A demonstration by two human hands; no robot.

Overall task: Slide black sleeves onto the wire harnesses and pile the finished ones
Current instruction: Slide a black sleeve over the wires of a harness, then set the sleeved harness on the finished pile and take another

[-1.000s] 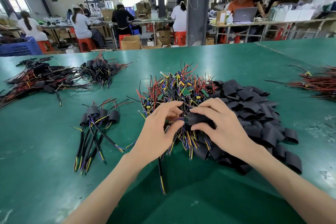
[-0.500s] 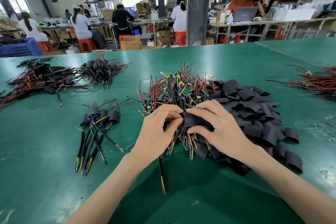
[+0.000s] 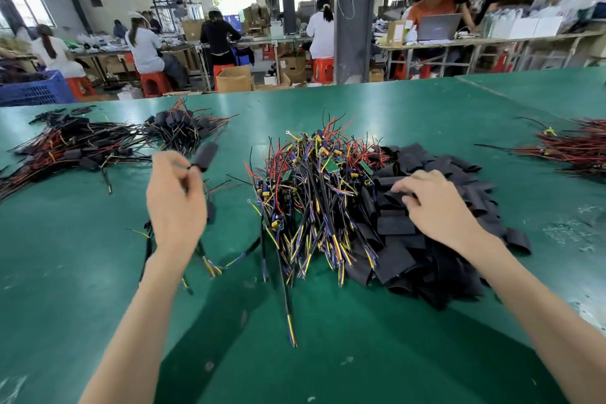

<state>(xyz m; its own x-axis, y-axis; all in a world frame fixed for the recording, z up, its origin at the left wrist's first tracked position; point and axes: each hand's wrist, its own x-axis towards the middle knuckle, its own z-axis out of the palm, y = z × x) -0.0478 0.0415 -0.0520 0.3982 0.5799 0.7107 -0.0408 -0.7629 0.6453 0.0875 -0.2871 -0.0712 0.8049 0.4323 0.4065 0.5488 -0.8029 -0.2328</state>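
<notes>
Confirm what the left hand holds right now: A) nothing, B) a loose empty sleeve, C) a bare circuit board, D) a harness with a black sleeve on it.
D: the left hand pinches a sleeved harness by its wires, with the black sleeve raised clear of the table.

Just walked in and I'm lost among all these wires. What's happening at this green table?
A person is fitting black sleeves onto wire harnesses, both heaped in the middle of the table. Their left hand pinches one sleeved harness, held up on the left. Their right hand rests on the sleeve heap; whether it grips one is unclear. Finished piles lie at far left.
</notes>
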